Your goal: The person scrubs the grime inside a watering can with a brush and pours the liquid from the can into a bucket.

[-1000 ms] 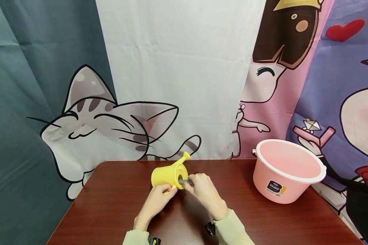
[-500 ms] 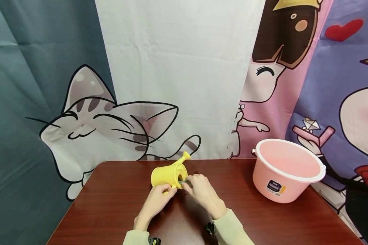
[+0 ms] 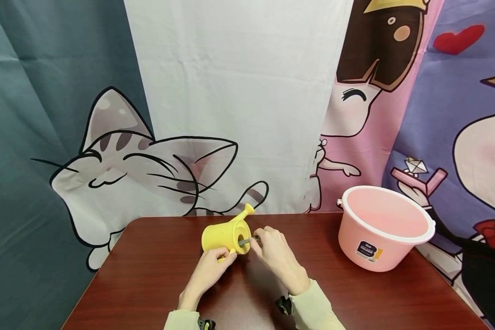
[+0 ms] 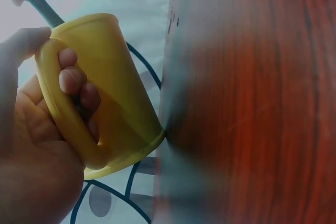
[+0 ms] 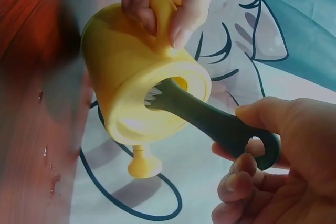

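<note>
A small yellow watering can (image 3: 221, 236) lies tilted on its side just over the table, with its round mouth facing right. My left hand (image 3: 212, 270) grips its handle (image 4: 63, 106), fingers curled through the loop. In my right hand (image 3: 277, 260) is a dark green brush (image 5: 210, 119), pinched near the holed end of its handle. The brush's head goes in through the can's mouth, and a few white bristles (image 5: 152, 95) show at the opening; the rest of the head is hidden inside. The can's spout (image 5: 142, 163) points away from me.
A pink bucket (image 3: 379, 250) with a white rim stands at the right of the brown wooden table (image 3: 140, 275). Behind the table hangs a cartoon-printed curtain (image 3: 239, 91). Small wet drops (image 5: 52, 182) lie on the tabletop near the can.
My right hand has dipped slightly and then risen, swinging the brush's handle upward in the can's mouth. The left hand and the watering can stay almost where they were.
</note>
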